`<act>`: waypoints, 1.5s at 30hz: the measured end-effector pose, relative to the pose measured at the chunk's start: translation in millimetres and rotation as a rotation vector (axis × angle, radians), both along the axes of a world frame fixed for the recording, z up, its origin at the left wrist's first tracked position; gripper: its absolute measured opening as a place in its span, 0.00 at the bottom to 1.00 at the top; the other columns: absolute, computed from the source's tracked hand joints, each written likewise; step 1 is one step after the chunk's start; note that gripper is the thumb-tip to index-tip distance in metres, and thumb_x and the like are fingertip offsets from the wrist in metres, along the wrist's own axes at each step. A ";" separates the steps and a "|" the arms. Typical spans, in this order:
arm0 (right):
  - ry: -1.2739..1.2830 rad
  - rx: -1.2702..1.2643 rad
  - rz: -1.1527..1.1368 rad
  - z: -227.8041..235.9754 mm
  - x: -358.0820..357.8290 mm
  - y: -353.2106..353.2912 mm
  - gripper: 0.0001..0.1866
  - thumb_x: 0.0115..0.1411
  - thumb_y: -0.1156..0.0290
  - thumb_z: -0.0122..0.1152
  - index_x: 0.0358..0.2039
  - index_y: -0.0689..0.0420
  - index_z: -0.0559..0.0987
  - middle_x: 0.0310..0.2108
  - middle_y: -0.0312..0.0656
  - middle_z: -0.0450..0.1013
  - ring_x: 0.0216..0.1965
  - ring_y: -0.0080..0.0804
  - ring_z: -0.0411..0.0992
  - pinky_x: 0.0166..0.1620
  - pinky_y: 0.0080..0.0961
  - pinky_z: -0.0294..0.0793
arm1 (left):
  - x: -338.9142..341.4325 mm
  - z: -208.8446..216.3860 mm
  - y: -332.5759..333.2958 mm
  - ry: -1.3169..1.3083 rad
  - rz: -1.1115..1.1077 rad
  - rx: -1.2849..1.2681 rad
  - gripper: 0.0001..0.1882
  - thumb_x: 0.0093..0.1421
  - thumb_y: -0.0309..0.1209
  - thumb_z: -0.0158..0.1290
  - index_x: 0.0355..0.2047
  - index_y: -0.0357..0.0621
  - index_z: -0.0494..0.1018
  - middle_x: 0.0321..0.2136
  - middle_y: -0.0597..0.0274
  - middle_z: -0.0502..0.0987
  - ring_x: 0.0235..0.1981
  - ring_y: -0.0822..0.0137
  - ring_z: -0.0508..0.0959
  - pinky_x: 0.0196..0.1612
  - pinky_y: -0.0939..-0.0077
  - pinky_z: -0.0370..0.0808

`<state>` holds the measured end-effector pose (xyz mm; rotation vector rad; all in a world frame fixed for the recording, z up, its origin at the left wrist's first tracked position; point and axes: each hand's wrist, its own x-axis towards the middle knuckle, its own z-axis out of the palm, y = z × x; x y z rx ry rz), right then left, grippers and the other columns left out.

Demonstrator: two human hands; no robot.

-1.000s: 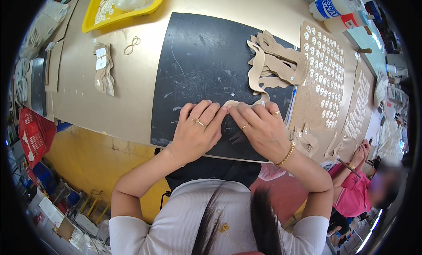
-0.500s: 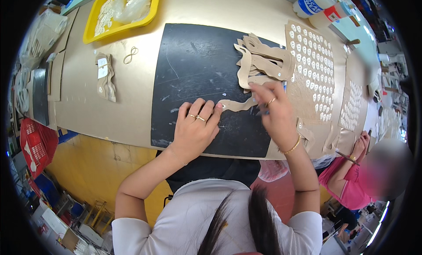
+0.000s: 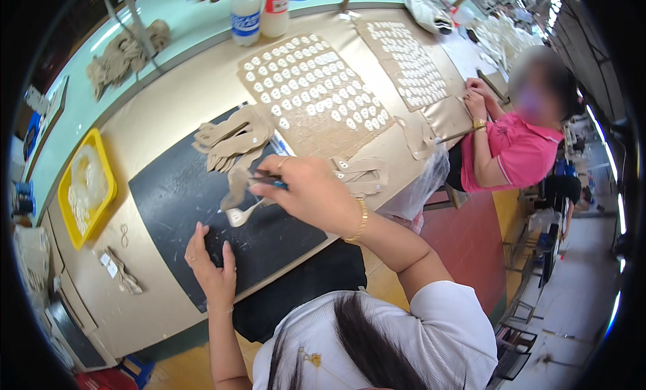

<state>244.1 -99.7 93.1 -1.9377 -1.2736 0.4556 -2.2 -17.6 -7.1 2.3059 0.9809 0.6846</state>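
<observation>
Over the black mat (image 3: 165, 181), my right hand (image 3: 316, 195) is closed on a small dark and blue tool (image 3: 270, 180), whose exact kind I cannot make out. Just beside its fingertips is a wavy beige strip (image 3: 234, 187), smeared by motion. A second strip (image 3: 238, 217) with a paler, rounded end lies below it, partly hidden under the hand. My left hand (image 3: 212, 272) rests at the near part of the mat, fingers apart and holding nothing. Beyond the right hand lies a pile of beige cut pieces (image 3: 232, 136).
Brown sheets (image 3: 313, 131) bearing rows of small white pieces lie at the far right. A yellow tray (image 3: 110, 188) stands left, near a tied bundle (image 3: 120, 272). Bottles (image 3: 245, 17) stand at the back. A person in pink (image 3: 518, 144) sits right.
The view has swung to the right. My left hand has come off the beige strip and its fingers have spread. My right hand now shows the dark and blue tool.
</observation>
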 end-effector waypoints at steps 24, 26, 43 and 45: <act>-0.179 -0.208 -1.284 -111.6 144.7 -222.5 0.26 0.65 0.57 0.67 0.47 0.69 0.72 0.42 0.55 0.76 0.48 0.46 0.77 0.51 0.38 0.74 | 0.5 1.1 0.1 0.022 -0.042 0.068 0.31 0.61 0.23 0.59 0.65 0.39 0.66 0.55 0.50 0.73 0.58 0.50 0.70 0.63 0.56 0.62; -0.115 -0.193 -1.147 -99.0 132.0 -206.3 0.27 0.65 0.57 0.67 0.50 0.69 0.72 0.45 0.56 0.76 0.52 0.47 0.76 0.55 0.39 0.73 | 6.5 5.7 -1.3 0.013 -0.068 0.096 0.30 0.58 0.23 0.60 0.62 0.39 0.69 0.56 0.50 0.73 0.57 0.49 0.71 0.62 0.57 0.63; -1.073 -0.171 0.355 -53.2 130.8 49.5 0.04 0.53 0.71 0.63 0.25 0.48 0.84 0.32 0.34 0.77 0.33 0.32 0.80 0.49 0.42 0.70 | 159.3 -6.9 -37.9 0.092 -0.660 0.320 0.21 0.58 0.38 0.61 0.50 0.45 0.75 0.54 0.54 0.74 0.62 0.54 0.69 0.63 0.48 0.61; -1.080 -0.185 0.401 -52.8 132.1 54.3 0.04 0.53 0.71 0.63 0.23 0.48 0.83 0.31 0.34 0.77 0.33 0.33 0.80 0.51 0.43 0.69 | 159.0 -10.1 -39.1 0.135 -0.674 0.302 0.21 0.60 0.41 0.59 0.52 0.46 0.74 0.54 0.55 0.74 0.62 0.55 0.69 0.64 0.48 0.60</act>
